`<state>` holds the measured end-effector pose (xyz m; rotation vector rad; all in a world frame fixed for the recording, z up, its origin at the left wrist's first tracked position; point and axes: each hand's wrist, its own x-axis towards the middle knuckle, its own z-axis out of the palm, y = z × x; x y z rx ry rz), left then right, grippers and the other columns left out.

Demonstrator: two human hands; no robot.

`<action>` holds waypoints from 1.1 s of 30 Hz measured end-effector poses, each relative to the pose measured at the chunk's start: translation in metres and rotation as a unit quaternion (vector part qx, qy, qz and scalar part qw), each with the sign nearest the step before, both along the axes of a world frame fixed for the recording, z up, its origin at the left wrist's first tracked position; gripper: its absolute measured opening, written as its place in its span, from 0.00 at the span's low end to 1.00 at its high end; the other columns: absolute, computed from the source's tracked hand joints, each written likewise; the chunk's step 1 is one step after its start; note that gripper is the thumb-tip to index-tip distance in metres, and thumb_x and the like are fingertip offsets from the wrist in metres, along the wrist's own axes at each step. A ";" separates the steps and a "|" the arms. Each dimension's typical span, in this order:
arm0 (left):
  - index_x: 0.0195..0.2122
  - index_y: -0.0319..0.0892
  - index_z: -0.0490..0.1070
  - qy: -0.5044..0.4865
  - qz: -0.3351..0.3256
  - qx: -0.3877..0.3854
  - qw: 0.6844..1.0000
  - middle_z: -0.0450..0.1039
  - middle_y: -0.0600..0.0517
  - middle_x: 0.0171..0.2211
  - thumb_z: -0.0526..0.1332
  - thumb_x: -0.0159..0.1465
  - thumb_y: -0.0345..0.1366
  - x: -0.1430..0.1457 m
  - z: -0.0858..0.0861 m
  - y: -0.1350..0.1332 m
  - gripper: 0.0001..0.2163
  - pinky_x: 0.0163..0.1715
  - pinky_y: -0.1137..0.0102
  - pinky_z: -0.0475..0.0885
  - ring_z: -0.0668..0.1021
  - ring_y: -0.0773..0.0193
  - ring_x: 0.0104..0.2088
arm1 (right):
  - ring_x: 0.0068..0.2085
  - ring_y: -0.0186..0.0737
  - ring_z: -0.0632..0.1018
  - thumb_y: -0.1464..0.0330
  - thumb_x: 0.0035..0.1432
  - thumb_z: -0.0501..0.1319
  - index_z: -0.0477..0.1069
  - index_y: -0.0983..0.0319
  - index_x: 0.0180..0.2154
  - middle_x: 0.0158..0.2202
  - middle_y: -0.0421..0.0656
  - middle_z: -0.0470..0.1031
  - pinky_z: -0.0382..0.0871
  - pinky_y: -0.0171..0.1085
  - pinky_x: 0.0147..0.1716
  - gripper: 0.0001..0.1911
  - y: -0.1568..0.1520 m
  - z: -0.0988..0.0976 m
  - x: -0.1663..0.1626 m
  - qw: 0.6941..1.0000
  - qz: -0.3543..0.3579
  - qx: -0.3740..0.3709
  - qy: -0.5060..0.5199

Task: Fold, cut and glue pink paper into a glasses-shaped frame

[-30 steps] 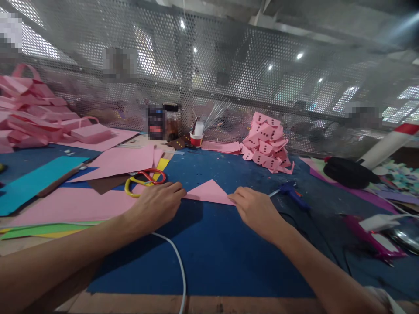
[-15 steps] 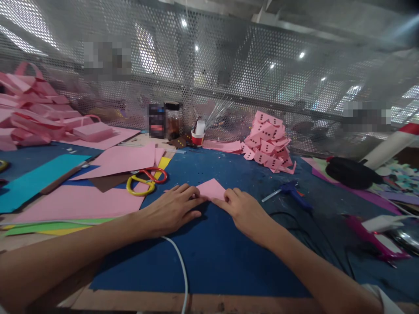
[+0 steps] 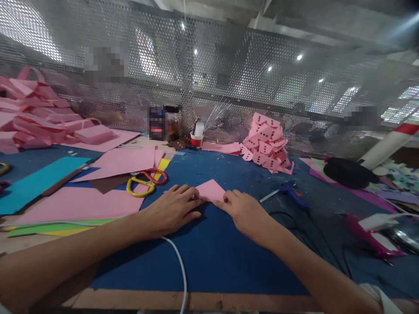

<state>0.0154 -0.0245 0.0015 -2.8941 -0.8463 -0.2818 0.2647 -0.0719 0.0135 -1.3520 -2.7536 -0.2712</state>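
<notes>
A pink sheet of paper (image 3: 212, 191) lies on the blue mat (image 3: 209, 248), its far corner pointing away from me. My left hand (image 3: 175, 209) presses on its left side with bent fingers, hiding part of the paper. On the right side, my right hand (image 3: 244, 213) has its fingers curled and its thumb along the near edge, closed on the paper. Both hands stay low over the mat, with the fingertips a short way apart. Scissors with red and yellow handles (image 3: 140, 186) rest on the sheets just beyond my left forearm.
A blue glue gun (image 3: 291, 194) and its black cord lie to the right. Pink dotted pieces (image 3: 266, 144) are piled at the back; pink paper bags (image 3: 39, 113) are heaped far left. A white cable (image 3: 180, 261) crosses the mat's near part. Perforated metal panels (image 3: 216, 65) stand behind.
Both hands hold nearly the same place on the pink paper. The view has shifted very slightly; nothing else has visibly moved.
</notes>
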 end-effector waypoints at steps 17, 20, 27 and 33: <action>0.43 0.41 0.73 -0.022 0.060 0.002 0.998 0.70 0.46 0.39 0.48 0.71 0.42 -0.009 -0.002 0.003 0.16 0.44 0.64 0.68 0.72 0.60 0.42 | 0.39 0.39 0.73 0.76 0.63 0.53 0.75 0.62 0.37 0.38 0.43 0.73 0.64 0.36 0.35 0.12 0.000 0.008 0.014 0.997 -0.082 -0.010 -0.002; 0.39 0.40 0.74 -0.006 0.079 0.018 0.997 0.70 0.46 0.37 0.48 0.71 0.40 -0.009 0.001 0.000 0.16 0.41 0.65 0.68 0.73 0.60 0.41 | 0.37 0.38 0.74 0.75 0.63 0.53 0.75 0.62 0.36 0.36 0.42 0.73 0.64 0.36 0.34 0.12 0.000 0.009 0.017 0.994 -0.104 -0.011 -0.003; 0.36 0.40 0.75 0.050 0.121 0.069 0.989 0.72 0.45 0.33 0.47 0.71 0.40 -0.009 0.005 -0.006 0.18 0.31 0.64 0.65 0.75 0.57 0.36 | 0.38 0.37 0.76 0.75 0.63 0.53 0.76 0.61 0.38 0.36 0.43 0.74 0.65 0.35 0.36 0.14 0.002 0.009 0.022 0.993 -0.116 -0.015 0.017; 0.35 0.40 0.75 0.068 0.135 0.078 0.985 0.72 0.45 0.32 0.46 0.71 0.39 -0.007 0.009 -0.010 0.18 0.28 0.64 0.63 0.75 0.55 0.34 | 0.38 0.37 0.76 0.75 0.62 0.52 0.77 0.61 0.38 0.36 0.43 0.74 0.65 0.36 0.35 0.14 0.000 0.012 0.021 0.992 -0.121 -0.023 0.017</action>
